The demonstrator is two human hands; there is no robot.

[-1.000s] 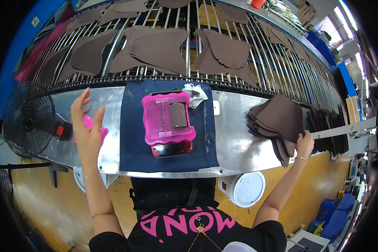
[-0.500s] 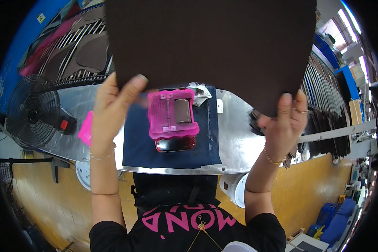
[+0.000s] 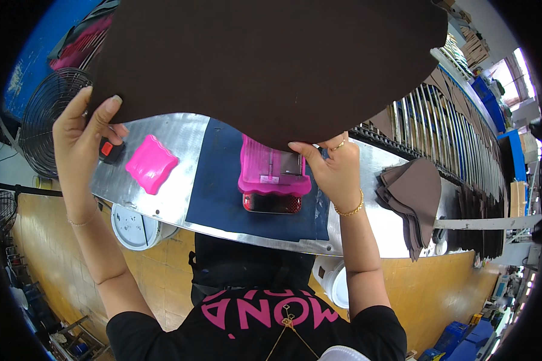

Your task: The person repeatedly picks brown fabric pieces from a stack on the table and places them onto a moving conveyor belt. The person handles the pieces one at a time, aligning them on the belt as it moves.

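A large dark brown sheet [image 3: 271, 66] with curved, cut edges hangs raised across the top of the view. My left hand [image 3: 81, 135] pinches its lower left corner, thumb in front. Farther right, my right hand [image 3: 337, 171] grips the sheet's lowest point between thumb and fingers. Just below that edge sits a pink plastic box [image 3: 256, 159], partly covered by the sheet. In front of the box lies a flat red-and-black object [image 3: 272, 203]. Whether the sheet is leather or another material, I cannot tell.
The box rests on a dark blue cloth [image 3: 223, 204] over a metal table [image 3: 174, 210]. A pink lid [image 3: 152, 163] lies left, near a black fan [image 3: 48, 126]. Stacked brown cut pieces [image 3: 412, 186] overhang the table's right edge. Behind stands a slatted rack [image 3: 427, 120].
The sheet has swung left, with both hands moving left along with it. The stack of brown pieces and the pink lid now show more fully. My view has shifted too.
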